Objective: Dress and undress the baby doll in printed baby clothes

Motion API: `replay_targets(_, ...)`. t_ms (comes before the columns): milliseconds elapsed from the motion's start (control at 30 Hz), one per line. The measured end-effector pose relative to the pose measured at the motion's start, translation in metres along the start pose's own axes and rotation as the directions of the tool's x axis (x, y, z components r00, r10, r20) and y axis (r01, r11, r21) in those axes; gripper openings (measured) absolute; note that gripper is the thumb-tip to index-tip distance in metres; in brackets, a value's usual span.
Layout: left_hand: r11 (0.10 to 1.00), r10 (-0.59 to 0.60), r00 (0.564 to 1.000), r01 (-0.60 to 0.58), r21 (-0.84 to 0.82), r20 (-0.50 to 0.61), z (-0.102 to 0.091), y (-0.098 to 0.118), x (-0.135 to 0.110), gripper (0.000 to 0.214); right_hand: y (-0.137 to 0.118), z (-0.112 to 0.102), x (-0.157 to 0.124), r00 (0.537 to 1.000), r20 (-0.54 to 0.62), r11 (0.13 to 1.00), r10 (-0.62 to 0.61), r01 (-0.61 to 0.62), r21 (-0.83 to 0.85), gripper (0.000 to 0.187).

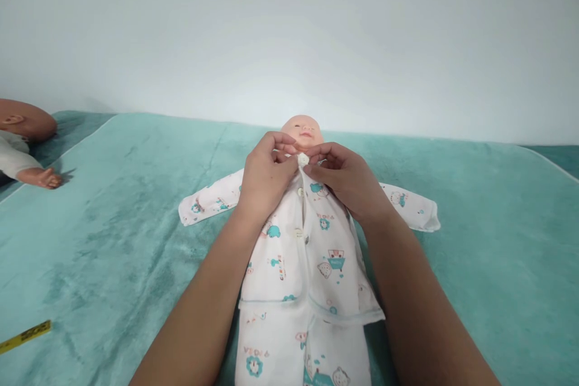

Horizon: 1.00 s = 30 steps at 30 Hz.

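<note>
A baby doll point(306, 126) lies on its back, its head at the far end, dressed in a white printed jacket point(335, 235) and matching trousers point(271, 344). At the neck, my left hand point(271, 166) pinches the left edge of the jacket's collar. My right hand point(341, 172) pinches the opposite edge, so a small white bunch of collar cloth point(303, 160) shows between my fingertips. Below them, a button point(299, 233) sits on the front opening, where the two edges lie side by side. Both sleeves spread outward; the doll's hands are not visible.
A teal plush blanket point(488, 241) covers the surface up to a pale wall point(289, 30). On the far left lies a second doll point(27, 120) in light clothing, one arm stretched toward the middle. A yellow strip with dark print point(27, 336) rests at the lower left.
</note>
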<state>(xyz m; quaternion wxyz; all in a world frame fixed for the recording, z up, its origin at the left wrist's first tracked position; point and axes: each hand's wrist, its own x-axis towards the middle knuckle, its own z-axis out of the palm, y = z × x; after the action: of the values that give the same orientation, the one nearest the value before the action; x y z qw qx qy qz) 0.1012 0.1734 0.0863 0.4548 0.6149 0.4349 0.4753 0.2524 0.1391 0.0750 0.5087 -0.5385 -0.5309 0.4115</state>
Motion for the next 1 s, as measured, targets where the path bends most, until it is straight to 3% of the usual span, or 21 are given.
replay_targets(133,0.99,0.039,0.999,-0.035,0.137,-0.022,-0.005,0.0,-0.007,0.014,-0.019,-0.005,-0.01,0.999,-0.03,0.989,0.037,-0.041,-0.14,0.017)
replay_targets(233,0.981,0.029,0.998,-0.038,0.189,0.048,-0.01,0.001,-0.015,0.017,-0.035,-0.004,-0.021,0.998,0.009,0.937,0.059,-0.052,-0.347,0.017)
replay_targets(367,0.938,0.153,0.977,-0.191,0.29,0.148,-0.012,0.0,-0.02,0.025,-0.042,0.005,-0.029,0.996,0.046,0.85,0.072,-0.037,-0.525,0.02)
replay_targets(433,0.922,0.161,0.968,-0.218,0.321,0.195,-0.012,-0.001,-0.019,0.028,-0.043,0.008,-0.031,0.992,0.092,0.808,0.089,-0.018,-0.589,0.023)
replay_targets(667,0.871,0.116,0.977,-0.186,0.455,0.178,-0.01,-0.004,-0.016,0.033,-0.05,0.013,-0.043,0.981,0.181,0.603,0.066,0.105,-0.791,0.033)
replay_targets(867,0.856,0.067,0.991,-0.116,0.504,0.115,-0.011,-0.009,-0.016,0.026,-0.055,0.033,-0.06,0.994,0.09,0.438,0.058,0.056,-0.897,0.022)
replay_targets(933,0.878,0.084,0.987,-0.137,0.458,0.134,-0.013,-0.01,-0.016,0.026,-0.05,0.038,-0.061,0.998,0.063,0.443,0.02,0.047,-0.895,0.022)
replay_targets(1000,0.897,0.093,0.985,-0.146,0.417,0.145,-0.015,-0.011,-0.015,0.027,-0.042,0.039,-0.06,0.998,0.043,0.505,-0.036,0.056,-0.861,0.023)
